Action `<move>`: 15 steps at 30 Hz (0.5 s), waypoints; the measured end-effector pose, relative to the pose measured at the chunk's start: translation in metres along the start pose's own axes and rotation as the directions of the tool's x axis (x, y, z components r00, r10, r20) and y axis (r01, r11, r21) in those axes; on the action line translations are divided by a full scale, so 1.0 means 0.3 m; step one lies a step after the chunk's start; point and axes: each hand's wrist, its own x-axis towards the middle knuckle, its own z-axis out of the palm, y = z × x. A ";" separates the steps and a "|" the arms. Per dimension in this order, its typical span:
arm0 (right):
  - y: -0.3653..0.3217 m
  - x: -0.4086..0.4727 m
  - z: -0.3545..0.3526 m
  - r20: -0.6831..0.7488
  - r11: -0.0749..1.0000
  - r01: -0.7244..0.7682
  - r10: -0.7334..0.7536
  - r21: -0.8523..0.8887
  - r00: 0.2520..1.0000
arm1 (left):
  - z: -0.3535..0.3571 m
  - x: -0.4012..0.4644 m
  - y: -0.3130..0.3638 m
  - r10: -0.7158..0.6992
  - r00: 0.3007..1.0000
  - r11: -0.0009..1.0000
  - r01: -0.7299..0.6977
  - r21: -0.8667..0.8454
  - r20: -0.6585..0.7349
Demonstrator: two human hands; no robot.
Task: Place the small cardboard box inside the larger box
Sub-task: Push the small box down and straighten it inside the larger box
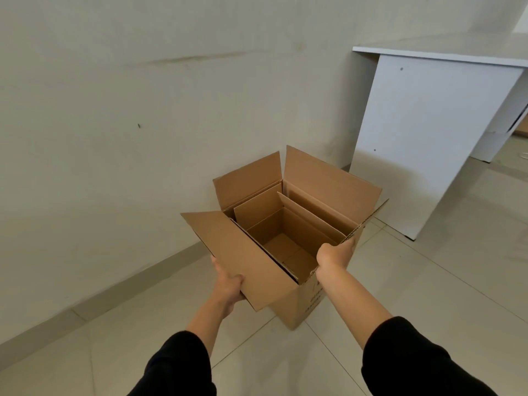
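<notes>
The larger cardboard box (311, 307) stands on the tiled floor with all its top flaps open. The small cardboard box (288, 247) sits inside it, also open, with its own flaps standing up along the larger box's inner walls; its bottom is bare. My left hand (227, 290) grips the lower edge of the larger box's wide near-left flap (243, 252), which is spread outward. My right hand (335, 254) is closed over the corrugated top edge on the right side; whether its fingers also hold the small box's flap is hidden.
The box stands close to a pale wall (143, 110) with a skirting strip along the floor. A white desk (423, 138) with a solid side panel stands just behind and to the right. Tiled floor (428, 281) stretches to the right and towards me.
</notes>
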 end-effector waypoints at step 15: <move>-0.044 0.319 -0.118 -0.047 0.997 0.029 -0.025 0.077 0.999 | 0.392 0.188 0.241 0.033 0.999 0.991 -0.037 0.125 0.034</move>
